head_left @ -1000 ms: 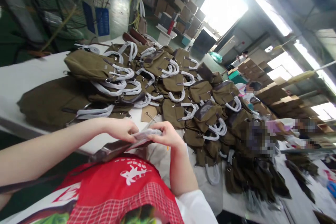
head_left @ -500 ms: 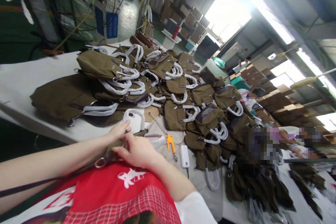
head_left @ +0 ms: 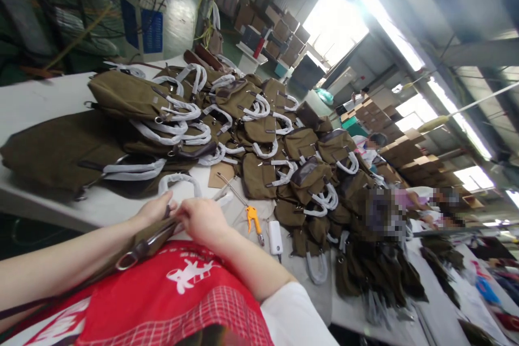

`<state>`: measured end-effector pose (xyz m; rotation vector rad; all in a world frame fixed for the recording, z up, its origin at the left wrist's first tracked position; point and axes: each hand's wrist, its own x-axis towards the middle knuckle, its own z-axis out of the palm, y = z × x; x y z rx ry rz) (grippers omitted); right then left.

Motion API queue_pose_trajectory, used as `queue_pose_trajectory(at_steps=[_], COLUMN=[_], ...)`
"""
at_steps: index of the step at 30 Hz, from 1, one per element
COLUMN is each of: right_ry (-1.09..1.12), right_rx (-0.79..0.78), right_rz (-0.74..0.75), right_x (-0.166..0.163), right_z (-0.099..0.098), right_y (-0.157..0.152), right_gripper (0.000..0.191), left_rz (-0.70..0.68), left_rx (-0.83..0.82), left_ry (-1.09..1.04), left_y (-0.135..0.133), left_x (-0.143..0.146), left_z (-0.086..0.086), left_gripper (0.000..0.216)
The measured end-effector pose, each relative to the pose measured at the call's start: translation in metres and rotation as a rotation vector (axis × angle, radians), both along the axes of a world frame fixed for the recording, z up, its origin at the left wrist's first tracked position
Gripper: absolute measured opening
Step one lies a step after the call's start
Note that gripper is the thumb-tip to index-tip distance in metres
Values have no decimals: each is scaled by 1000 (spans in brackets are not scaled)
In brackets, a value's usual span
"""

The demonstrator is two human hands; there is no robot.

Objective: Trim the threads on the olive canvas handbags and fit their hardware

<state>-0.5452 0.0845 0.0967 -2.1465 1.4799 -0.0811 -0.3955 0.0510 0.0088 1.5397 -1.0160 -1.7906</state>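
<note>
Right hand (head_left: pixel 205 221) now nearer left hand (head_left: pixel 156 212)

One olive bag (head_left: pixel 145 233) is at one red apron (head_left: pixel 135 303), while one bench (head_left: pixel 44 89) carries over a dozen more olive bags (head_left: pixel 257 175), too overlapped for an exact count, plus one orange blow gun (head_left: pixel 253 219), one white corded device (head_left: pixel 275 238) and one cardboard piece (head_left: pixel 220 175).

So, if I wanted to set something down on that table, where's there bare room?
The widest patch is white table at far left, between its edge and the olive bags. A smaller one: gray cover bordered by the white device and right sleeve. The middle is crowded with heaped bags, and an orange tool lies near the right hand.
</note>
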Motion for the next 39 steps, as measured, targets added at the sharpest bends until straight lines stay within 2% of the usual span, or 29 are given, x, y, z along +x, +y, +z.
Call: queue_pose_trajectory(at_steps=[3, 6, 8, 12, 16, 21, 25, 29, 31, 35, 39], right_ry=[272, 315, 319, 328, 344, 346, 238, 78, 39, 86, 110], right_rx=[58, 94, 77, 29, 42, 112, 90, 189, 208, 162, 243], right_rz=[-134, -175, -172, -129, -31, -8, -1, 65, 38, -148, -130], right_x=[-20, -33, -35, -37, -44, -52, -59, -65, -68, -79, -87], right_z=[-21, -47, -56, -53, -48, -59, -61, -57, -56, -60, -69], right_y=[-34, -55, -58, -52, -52, -63, -65, -54, -50, -53, -52], right_gripper=[20, 21, 23, 25, 23, 17, 19, 11, 12, 22, 26], left_rz=[-11, -22, -30, -69, -117, -143, -135, -132, -135, -139, -160], left_rx=[46, 76, 91, 87, 89, 82, 64, 97, 110, 106, 98], left_ry=[72, 123, 142, 176, 176, 138, 125, 145, 155, 164, 155], left_y=[4, 2, -1, -3, 4, 5, 0, -2, -1, -1, -3], left_x=[1, 5, 8, 11, 1, -9, -5, -5, -7, -12, -13], left_z=[14, 21, 21, 16, 11, 7, 5, 0, -2, -1, 2], left_gripper=[54, 54, 54, 56, 59, 60, 60, 58, 57, 58, 58])
